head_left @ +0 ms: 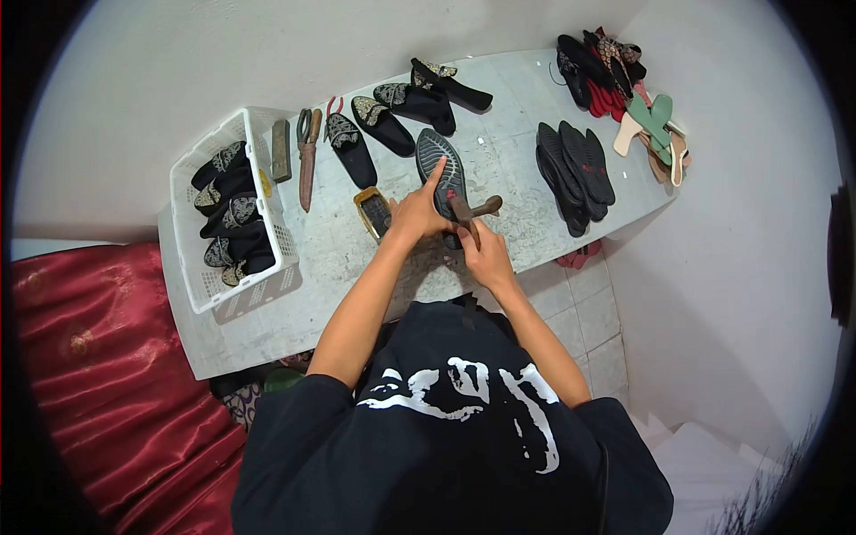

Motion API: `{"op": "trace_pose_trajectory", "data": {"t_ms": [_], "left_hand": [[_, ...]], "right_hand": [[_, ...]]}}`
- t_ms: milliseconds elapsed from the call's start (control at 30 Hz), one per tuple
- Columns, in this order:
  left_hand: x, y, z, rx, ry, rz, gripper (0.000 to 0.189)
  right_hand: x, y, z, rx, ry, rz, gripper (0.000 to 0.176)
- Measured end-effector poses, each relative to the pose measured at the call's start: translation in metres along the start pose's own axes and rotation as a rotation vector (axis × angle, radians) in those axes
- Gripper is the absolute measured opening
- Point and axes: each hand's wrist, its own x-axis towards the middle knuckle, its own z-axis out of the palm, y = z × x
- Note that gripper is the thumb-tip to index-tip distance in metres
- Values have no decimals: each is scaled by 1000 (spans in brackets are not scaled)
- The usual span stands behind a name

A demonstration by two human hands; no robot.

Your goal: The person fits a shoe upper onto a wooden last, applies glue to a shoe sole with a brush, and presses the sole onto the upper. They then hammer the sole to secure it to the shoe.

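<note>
A dark ribbed shoe sole (432, 150) lies on the worktable (330, 267), its toe pointing away from me. My left hand (417, 212) rests on its left side, index finger stretched along the ribs and the other fingers partly hidden. A hammer (485, 207) is in my right hand (486, 256), its head over the lower part of the sole near a small red mark. The fingers of my right hand wrap round the handle. Just left of my left hand sits a small yellow-rimmed box (372, 214) with dark contents.
A white basket (285, 234) holds several black shoes at the left. Beside it are a sharpening block (281, 152), scissors (305, 129) and a knife (307, 183). Decorated shoes (352, 156) line the back; black soles (571, 174) and green insoles (651, 120) lie right.
</note>
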Motion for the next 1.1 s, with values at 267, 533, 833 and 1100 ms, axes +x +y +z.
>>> {"op": "trace_pose_trajectory", "data": {"t_ms": [267, 533, 833, 1100], "left_hand": [[9, -1, -3, 6, -17, -10, 150], [-7, -10, 25, 51, 179, 119, 138], [-3, -16, 19, 28, 127, 136, 135], [13, -18, 14, 4, 154, 133, 131]], "right_hand": [[-3, -3, -6, -84, 47, 80, 31], [-2, 9, 1, 22, 23, 9, 35], [-2, -13, -2, 13, -29, 8, 37], [1, 0, 7, -36, 6, 6, 40]]}}
